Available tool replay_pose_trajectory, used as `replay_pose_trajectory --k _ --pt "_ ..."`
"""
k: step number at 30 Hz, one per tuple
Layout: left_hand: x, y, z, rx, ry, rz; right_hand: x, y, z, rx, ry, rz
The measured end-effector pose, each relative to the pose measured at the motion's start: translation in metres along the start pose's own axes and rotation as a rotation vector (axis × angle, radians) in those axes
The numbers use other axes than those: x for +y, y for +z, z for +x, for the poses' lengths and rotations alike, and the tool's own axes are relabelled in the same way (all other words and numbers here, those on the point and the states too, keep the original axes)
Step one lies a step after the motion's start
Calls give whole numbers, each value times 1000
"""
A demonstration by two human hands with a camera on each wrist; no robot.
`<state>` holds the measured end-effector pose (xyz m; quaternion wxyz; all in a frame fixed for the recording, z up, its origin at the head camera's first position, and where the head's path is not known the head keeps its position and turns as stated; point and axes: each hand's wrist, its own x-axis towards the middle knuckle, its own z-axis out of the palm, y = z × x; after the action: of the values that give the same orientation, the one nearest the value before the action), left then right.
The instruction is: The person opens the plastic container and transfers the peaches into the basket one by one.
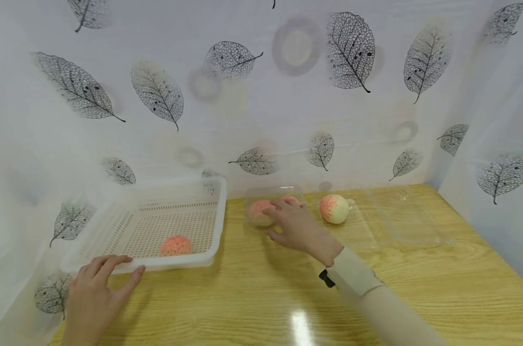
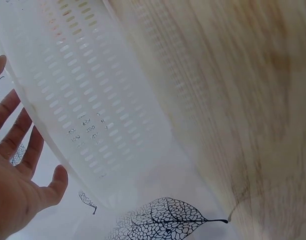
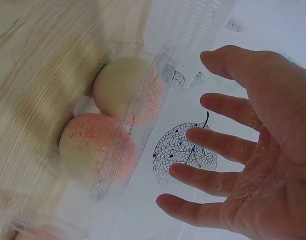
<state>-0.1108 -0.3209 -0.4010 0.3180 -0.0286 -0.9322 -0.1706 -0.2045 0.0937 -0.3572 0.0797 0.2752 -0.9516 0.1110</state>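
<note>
White slotted plastic basket: sits on the left of the yellowish wood-grain table, one rounded pink speckled fruit in it by the near wall

Left hand: fingers spread and a bit bent at the basket's near-left rim, not wrapped round anything; can't tell how firmly it touches, tbh

Right hand: hovering over the clear plastic box, fingers loose and apart, nothing gripped

Box contents: two peach-looking fruits side by side, an upper cream-and-pink one and a lower pink-flecked one in the right wrist view

Right of the box: lone half-pink, half-cream round fruit with see-through packaging around there, can't tell if it's inside

Backdrop: whitish sheet with black skeleton-leaf prints, pretty neat
</note>
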Motion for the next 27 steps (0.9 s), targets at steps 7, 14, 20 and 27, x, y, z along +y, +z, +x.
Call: replay_pose_trajectory --k 7,14,20,27 --pt "-1 0 0 -10 -11 7 11 -1 -6 22 35 25" --pt "-1 0 0 -6 1 1 20 -4 -11 53 82 32" --pt "-1 -1 0 -7 6 0 29 -5 -11 60 102 34" --pt "-1 0 0 7 23 -7 42 -9 -16 40 140 -25"
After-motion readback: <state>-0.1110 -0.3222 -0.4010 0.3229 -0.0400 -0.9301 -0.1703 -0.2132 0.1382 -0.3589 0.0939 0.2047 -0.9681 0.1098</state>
